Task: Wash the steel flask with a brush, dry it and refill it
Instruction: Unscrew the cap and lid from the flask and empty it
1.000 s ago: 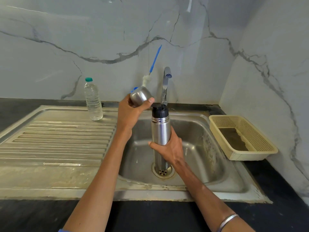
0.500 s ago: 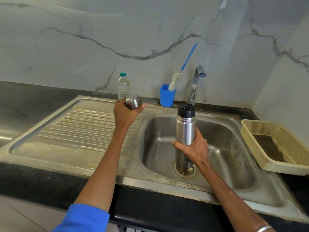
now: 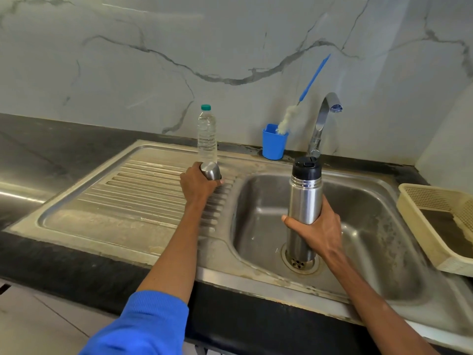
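Flask [image 3: 305,198] is standing upright in the sink basin [image 3: 371,226], its base over the drain [image 3: 300,262], and my right hand [image 3: 318,230] is wrapping the lower body with thumb and fingers curled round it. The black inner stopper [image 3: 306,170] is still sitting in the neck, so brushing cannot begin yet. My left hand [image 3: 198,181] is gripping the steel cap [image 3: 210,170] and holding it low over the ribbed drainboard [image 3: 143,190], just near of the plastic water bottle [image 3: 206,135]; whether the cap is touching the ribs I cannot tell.

Risks I am noting:
- The cap is rounded and the drainboard is ribbed, probably sloped toward the basin. Set down on its side, it is likely to roll right into the sink.
- My left knuckles are working close to the water bottle. A careless release could knock it over, and I judge it to be the refill supply.
- The flask is tall, smooth and held by one grip, low on the body. Wet steel could slip, and it could topple against the tap [image 3: 322,119] behind it.
- The brush [image 3: 294,116] is leaning in the blue cup [image 3: 273,146] at the far edge. Reaching for it across the flask could tip the cup.
- The basket [image 3: 419,208] on the counter at the right is overhanging the sink rim and could be nudged.
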